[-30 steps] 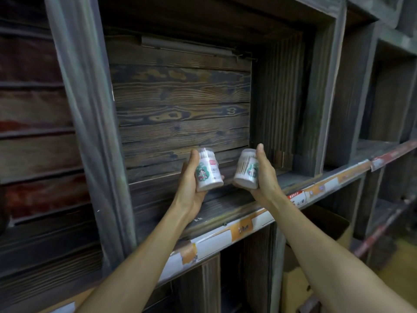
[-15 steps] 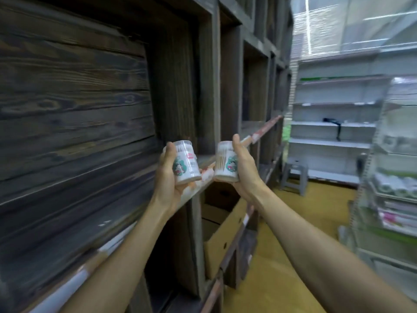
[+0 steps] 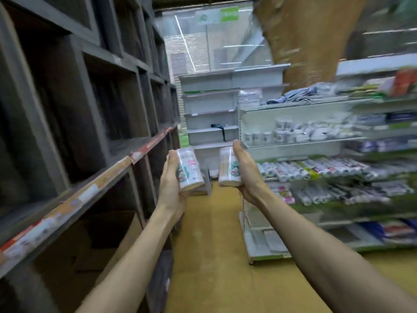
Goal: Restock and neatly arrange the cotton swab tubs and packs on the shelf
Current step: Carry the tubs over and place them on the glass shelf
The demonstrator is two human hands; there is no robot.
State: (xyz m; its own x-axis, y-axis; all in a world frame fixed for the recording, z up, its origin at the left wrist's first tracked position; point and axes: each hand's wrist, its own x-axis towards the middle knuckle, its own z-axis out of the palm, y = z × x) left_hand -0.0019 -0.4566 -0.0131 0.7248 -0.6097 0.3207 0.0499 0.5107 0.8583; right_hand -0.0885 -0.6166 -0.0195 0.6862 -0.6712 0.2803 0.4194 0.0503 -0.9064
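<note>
Fingers of the left hand [image 3: 172, 184] are curled round one cotton swab tub [image 3: 188, 169], and the fingers of the right hand [image 3: 247, 177] are clamped in the same way on a second tub [image 3: 228, 168]. Both tubs are held in the air to the right of the dark wooden shelf [image 3: 90, 190], clear of its edge and a little apart from each other, the left one tilted. Opposite the wooden shelf a white shelving unit [image 3: 293, 144] is seen, where what seem to be similar tubs [image 3: 282, 132] are standing, though blurred. It is judged that a tub could be dropped, or knocked against a shelf edge, because each is carried by one hand only during a quick turn. Compared with half a second ago, the tubs have been carried away from the front of the wooden shelf, while the two grips are unchanged.
</note>
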